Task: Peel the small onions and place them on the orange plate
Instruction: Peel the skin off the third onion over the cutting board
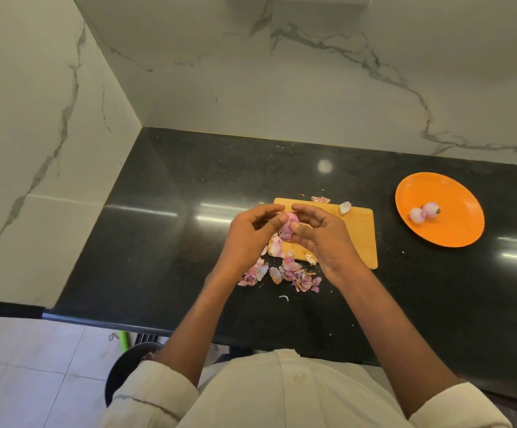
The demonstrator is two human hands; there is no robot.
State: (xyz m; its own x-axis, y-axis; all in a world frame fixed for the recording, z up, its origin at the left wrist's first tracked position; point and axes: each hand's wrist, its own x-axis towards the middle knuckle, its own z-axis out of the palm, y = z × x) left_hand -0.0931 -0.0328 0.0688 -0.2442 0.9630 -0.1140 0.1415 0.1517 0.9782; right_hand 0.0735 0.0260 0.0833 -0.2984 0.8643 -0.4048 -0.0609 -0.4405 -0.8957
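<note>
- Step in hand, as judged: peeling one small onion [286, 226], held above the left end of the wooden cutting board [353, 233], near the middle of the view.
- Left hand [251, 233]: fingers curled around the onion from its 9 o'clock side, thumb against the bulb.
- Right hand [322, 233]: fingers curled in from 3 o'clock, thumb and fingertips pinching at the onion's surface. Whether a strip of skin is caught between them cannot be told.
- Recommended method: left hand steadies and turns the bulb; right hand lifts dry skin from one end and draws it off in strips. A light pinch is advised, as a peeled surface is likely slippery.
- Orange plate [464, 223] lies at 3 o'clock from the hands, well apart from the board, already bearing two peeled onions [424, 212] touching each other near its left side.
- Loose peels [282, 273] lie heaped at 6 o'clock from the hands, on the black counter [158, 242] just off the board's near edge.
- Edges: the counter's front edge runs at 6 o'clock, near the torso; walls close the 9 and 12 o'clock sides.
- Open room: the path from board to plate at 3 o'clock shows bare counter. Risk, as judged: an onion dropped at 6 o'clock could roll off the front edge.
</note>
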